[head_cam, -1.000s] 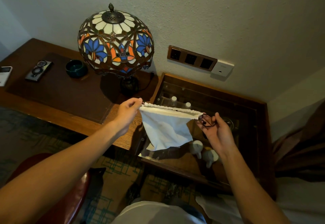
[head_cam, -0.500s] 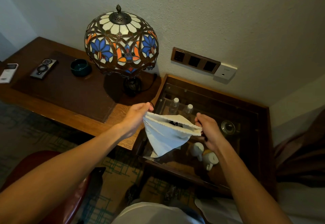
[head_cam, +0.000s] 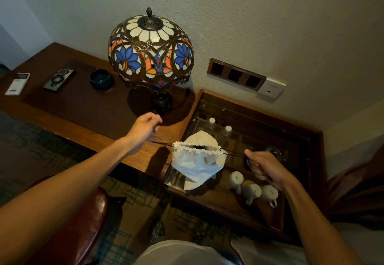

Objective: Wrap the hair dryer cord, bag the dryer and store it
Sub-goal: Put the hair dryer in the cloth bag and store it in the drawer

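A white cloth drawstring bag (head_cam: 195, 162) hangs in the air between my hands, above the edge of the glass-topped cabinet. Its mouth is gathered into ruffles with a narrow dark gap left in the middle. A dark drawstring (head_cam: 232, 152) runs out of each side of the mouth. My left hand (head_cam: 143, 131) pinches the left string, and my right hand (head_cam: 264, 167) is closed on the right string. The bag bulges; the hair dryer itself is hidden.
A stained-glass lamp (head_cam: 150, 50) stands on the wooden desk (head_cam: 87, 108), with a dark bowl (head_cam: 101, 78), a remote (head_cam: 17, 83) and a phone (head_cam: 59, 76) further left. White mugs (head_cam: 252, 191) and bottles (head_cam: 211, 124) sit under the cabinet glass (head_cam: 259, 138). Wall sockets (head_cam: 235, 75) are behind; a red chair (head_cam: 83, 212) is below left.
My hands left the bag's rim, took the drawstrings and moved apart. The bag's wide mouth has gathered nearly closed. The view tilted and shifted.
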